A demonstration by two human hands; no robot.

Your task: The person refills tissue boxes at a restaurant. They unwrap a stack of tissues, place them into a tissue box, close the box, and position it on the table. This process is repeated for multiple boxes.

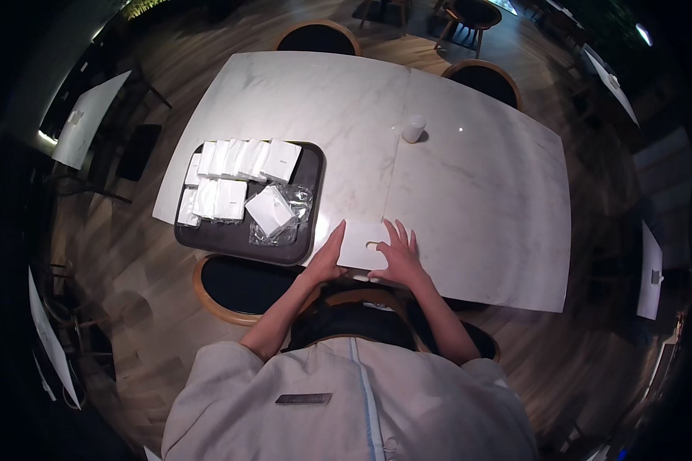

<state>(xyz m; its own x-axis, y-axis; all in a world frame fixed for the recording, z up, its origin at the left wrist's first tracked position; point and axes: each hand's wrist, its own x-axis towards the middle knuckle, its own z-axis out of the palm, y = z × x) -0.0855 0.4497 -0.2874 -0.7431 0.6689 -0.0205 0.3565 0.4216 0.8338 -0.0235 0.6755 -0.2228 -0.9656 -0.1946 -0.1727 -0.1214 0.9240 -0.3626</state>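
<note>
A flat-topped white box (357,242) with a small oval slot lies between my hands at the near edge of the marble table (478,190). My left hand (326,256) rests along its left side, fingers straight and pointing away from me, thumb at the near edge. On the right side, my right hand (401,256) holds it with the fingers spread. One finger of that hand bends in close to the slot. Left of my hands, a dark tray (219,237) carries several white napkin packs (224,200) in clear wrapping. A loose white stack (270,208) lies on crumpled clear plastic (301,200) there.
A white cup-like container (414,128) stands farther back on the table. Wooden-framed chairs with dark seats surround it, one (230,288) at the near left and another (317,39) at the far side. Other white tables (89,121) stand around on the wood floor.
</note>
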